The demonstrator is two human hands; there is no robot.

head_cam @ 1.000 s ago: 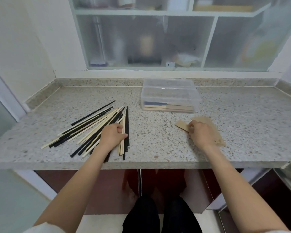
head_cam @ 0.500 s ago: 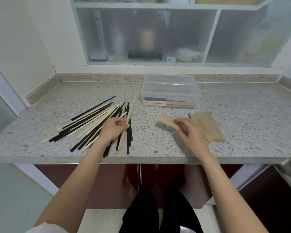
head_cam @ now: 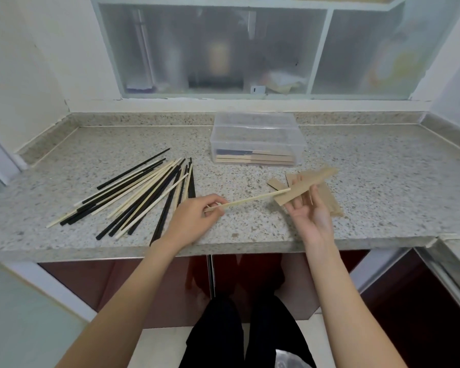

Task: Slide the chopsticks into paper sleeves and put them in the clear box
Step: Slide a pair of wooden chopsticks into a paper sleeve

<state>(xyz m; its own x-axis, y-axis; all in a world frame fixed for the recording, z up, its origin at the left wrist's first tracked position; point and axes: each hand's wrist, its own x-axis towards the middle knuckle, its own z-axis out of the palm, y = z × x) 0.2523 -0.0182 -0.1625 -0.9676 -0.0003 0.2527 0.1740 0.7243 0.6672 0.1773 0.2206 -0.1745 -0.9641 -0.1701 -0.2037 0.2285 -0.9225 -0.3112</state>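
Speckled surface, centre frame: my left hand has lifted pale chopsticks off the pile; tip now meets the paper sleeve gripped by my right hand. Insertion follows.

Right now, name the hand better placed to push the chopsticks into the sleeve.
Left. The left hand pinches the pale chopsticks, tips at the paper sleeve mouth; the right hand only holds it.

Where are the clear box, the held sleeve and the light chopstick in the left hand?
clear box [head_cam: 255,134]: head view, on its near wall above the contents.
sleeve [head_cam: 307,185]: head view, on the middle of its brown paper.
chopstick [head_cam: 252,200]: head view, on the middle of its shaft, between the hands.
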